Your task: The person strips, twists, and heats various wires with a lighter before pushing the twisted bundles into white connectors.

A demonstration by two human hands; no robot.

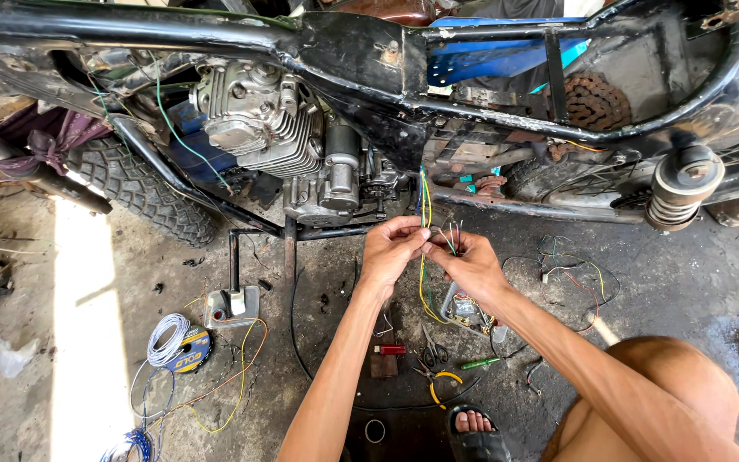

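Note:
A bundle of thin coloured wires [425,198], yellow, green and blue, hangs down from the black motorcycle frame [361,60]. My left hand [389,251] pinches the wires just below the frame. My right hand [470,259] meets it from the right and holds several loose wire ends, red and green among them. A long yellow strand [422,295] droops below my hands toward the floor. The silver engine [271,120] sits to the left of the wires.
On the concrete floor lie scissors [434,349], yellow-handled pliers [438,379], a green screwdriver [479,364], a red lighter [389,349], a small parts tray [464,310], wire coils [168,340] and a loose harness [570,274]. Front tyre [143,192] at left, shock spring [682,188] at right.

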